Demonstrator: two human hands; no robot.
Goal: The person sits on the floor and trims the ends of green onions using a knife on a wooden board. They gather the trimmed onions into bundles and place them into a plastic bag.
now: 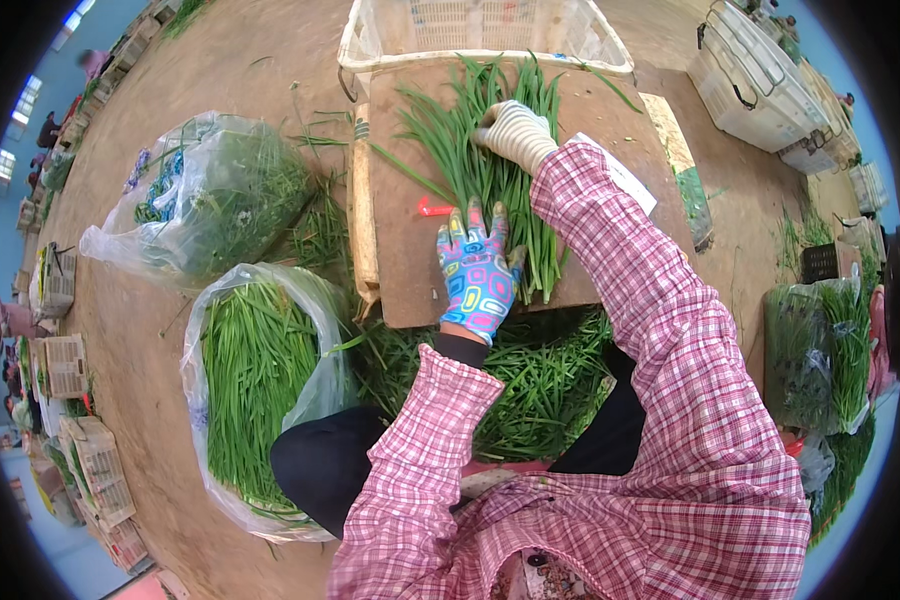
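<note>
A spread of long green leafy stalks [516, 217], probably chives, lies on a brown board [412, 262] before me. My left hand [480, 270], in a colourful patterned glove, rests palm down on the lower left part of the stalks, its fingers a little spread. Farther up, my right hand [517, 135], in a striped knit glove, is bent over the leaves; whether its fingers grip any is hidden. A small red object [436, 207] lies just left of my left fingertips. Partly under my right forearm is a white card or paper [622, 176].
Beyond the board stands a white plastic crate [487, 58]. At left are an open plastic bag of green stalks [259, 390] and a clear bag of greens [247, 187]. Loose leaves [540, 382] lie below the board. White crates [757, 82] and bundled greens [844, 352] stand at right.
</note>
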